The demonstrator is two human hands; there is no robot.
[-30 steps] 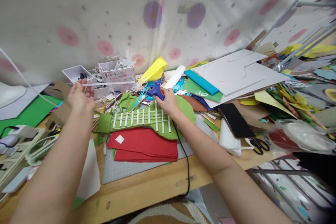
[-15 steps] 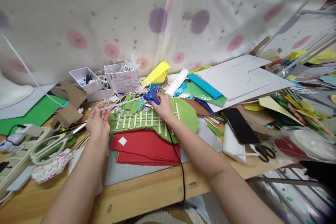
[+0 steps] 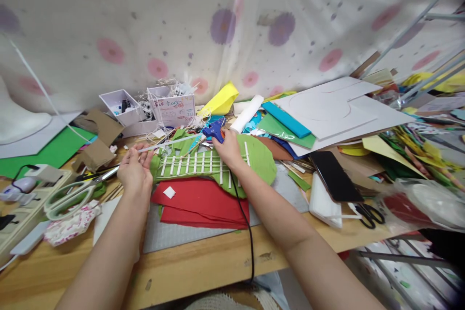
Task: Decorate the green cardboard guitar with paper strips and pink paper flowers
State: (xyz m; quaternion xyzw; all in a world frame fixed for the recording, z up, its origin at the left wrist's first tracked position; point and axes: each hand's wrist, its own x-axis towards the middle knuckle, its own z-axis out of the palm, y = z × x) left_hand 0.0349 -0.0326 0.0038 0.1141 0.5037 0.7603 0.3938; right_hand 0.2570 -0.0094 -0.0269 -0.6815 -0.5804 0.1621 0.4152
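My right hand (image 3: 228, 149) is wrapped round a blue glue gun (image 3: 213, 129), whose black cord trails down over the table edge. Between the pinched fingers of my left hand (image 3: 136, 168) is one end of a thin white strip (image 3: 170, 143). The strip stretches right, its far end close to the glue gun's nozzle; whether they touch I cannot tell. Under both lies a green guitar-shaped fabric piece (image 3: 262, 161) with several short white bars across long pale strings. Folded red cloth (image 3: 203, 203) with a small white square (image 3: 169, 192) on it sits in front.
On the left are green-handled scissors (image 3: 69, 198), a power strip (image 3: 31, 213) and a patterned cloth (image 3: 70, 225). White boxes (image 3: 174, 110) with cables stand behind. A phone (image 3: 336, 177), black scissors (image 3: 370, 215) and white boards (image 3: 337, 111) lie right. A grey mat (image 3: 174, 240) is underneath.
The view has shifted slightly, so most things appear a little further right. Both hands keep their holds on the strip and the glue gun, with hardly any movement.
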